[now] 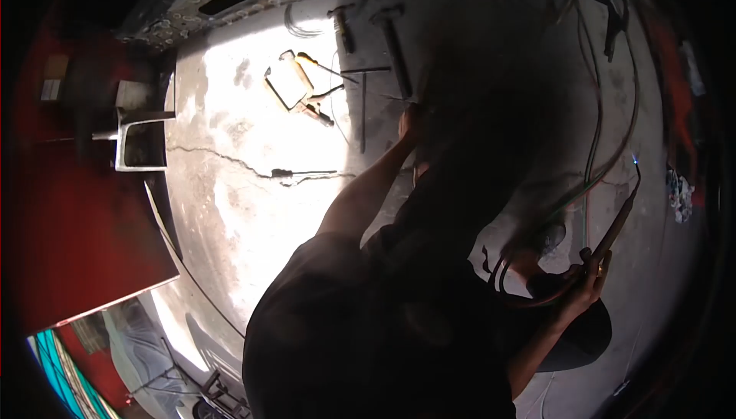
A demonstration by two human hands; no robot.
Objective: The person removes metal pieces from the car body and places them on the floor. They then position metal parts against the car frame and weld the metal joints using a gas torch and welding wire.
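My right hand [594, 277] is wrapped round the handle of a gas torch [617, 226] at the lower right. The torch points up, with a small bluish-white flame at its tip, and hoses run from its lower end. My left hand [410, 121] is low over the floor near the centre, just below the handle end of a hammer [396, 59]. Its fingers are lost in dark shadow, so what it holds, if anything, is hidden. Left of the hammer lie a T-shaped metal bar [363, 108] and a second hammer [343, 32].
A yellowish tool [303, 82] and a thin tool [307, 173] lie on the sunlit floor [222, 212]. Hoses [594, 128] cross the right side. A pierced metal panel [222, 5] spans the top; a red surface [84, 235] is at left.
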